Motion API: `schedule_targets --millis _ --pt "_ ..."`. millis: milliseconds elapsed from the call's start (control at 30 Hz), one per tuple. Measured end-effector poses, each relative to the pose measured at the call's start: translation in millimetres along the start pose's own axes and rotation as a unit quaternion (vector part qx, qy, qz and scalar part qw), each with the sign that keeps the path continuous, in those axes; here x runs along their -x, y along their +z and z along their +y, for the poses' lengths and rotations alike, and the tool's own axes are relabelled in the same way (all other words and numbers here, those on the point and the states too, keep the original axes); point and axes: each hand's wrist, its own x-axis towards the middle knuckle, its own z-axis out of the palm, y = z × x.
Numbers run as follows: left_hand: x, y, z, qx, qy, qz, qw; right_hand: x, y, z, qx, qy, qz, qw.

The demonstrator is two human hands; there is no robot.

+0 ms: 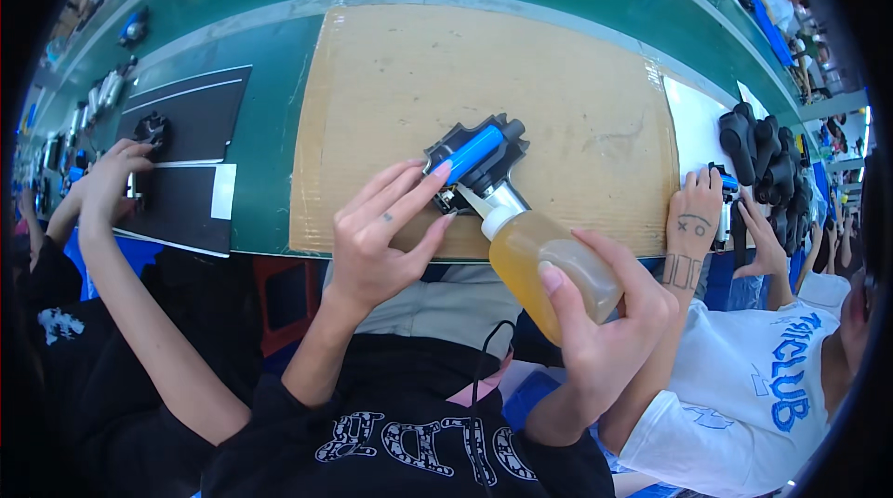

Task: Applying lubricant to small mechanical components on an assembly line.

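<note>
A black moulded plastic part with a blue cylindrical insert [479,161] lies on a tan corrugated cardboard sheet [558,79], near the sheet's front edge and roughly at its middle. The left hand [381,233] rests beside and partly over the near left side of this part, fingers extended and loosely spread; the fingertips [441,170] touch the lower end of the blue insert. The hand is largely open and steadies the part rather than enclosing it.

The right hand [605,312] is closed around a soft translucent squeeze bottle of amber liquid with a white tapered nozzle [544,252]. Thumb on the near side, fingers wrapped over the far side. The bottle is tilted, nozzle pointing up and left, its tip at the near edge of the black part; whether tip and part are in contact cannot be determined.

The cardboard sheet lies on a green work table [270,126]. To its left, dark rectangular mats with white edging [191,117] lie on the table, where another person's hand [112,177] is at a small black component [151,129]. To the right, a white sheet [693,121] adjoins the cardboard; a second person's marked hand [693,219] rests at its front edge, beside a pile of black moulded parts [767,163].
</note>
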Motion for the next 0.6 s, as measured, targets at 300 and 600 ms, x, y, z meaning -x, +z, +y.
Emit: schedule_targets --millis 300,600 --pt "1 2 -4 -0.014 0.017 0.010 1.000 -7 -4 1 0.021 -0.042 -0.013 0.999" --pt "1 3 -2 -0.017 0.017 0.008 1.000 29 13 -16 0.106 -0.076 0.035 0.991"
